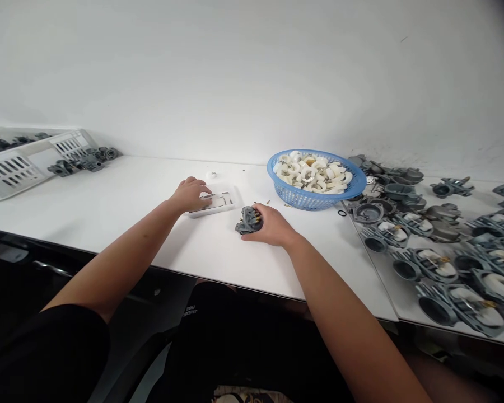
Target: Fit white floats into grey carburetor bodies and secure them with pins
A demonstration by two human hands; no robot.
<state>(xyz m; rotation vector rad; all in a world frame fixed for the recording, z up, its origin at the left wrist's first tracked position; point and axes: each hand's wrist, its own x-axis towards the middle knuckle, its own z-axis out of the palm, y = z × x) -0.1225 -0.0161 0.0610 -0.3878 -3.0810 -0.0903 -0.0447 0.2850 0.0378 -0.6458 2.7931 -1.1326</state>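
My right hand (274,225) is wrapped round a grey metal carburetor (248,220) with small brass parts, just above the table near its front. The fingers of my left hand (191,194) are stretched out and a little apart over a shallow white tray (212,211), with the fingertips at its left side. Small thin dark pieces lie in that tray, too small to name. I see nothing held in my left hand. A small white piece (211,175) lies behind the tray. Tiny brass bits (268,201) lie on the table just beyond my right hand.
A blue basket (277,178) full of white curved floats stands at the back. Many carburetor bodies with white floats (437,263) spread over the right side, near a black ring (341,213). A white crate (37,165) and loose grey carburetors (88,161) sit at the left.
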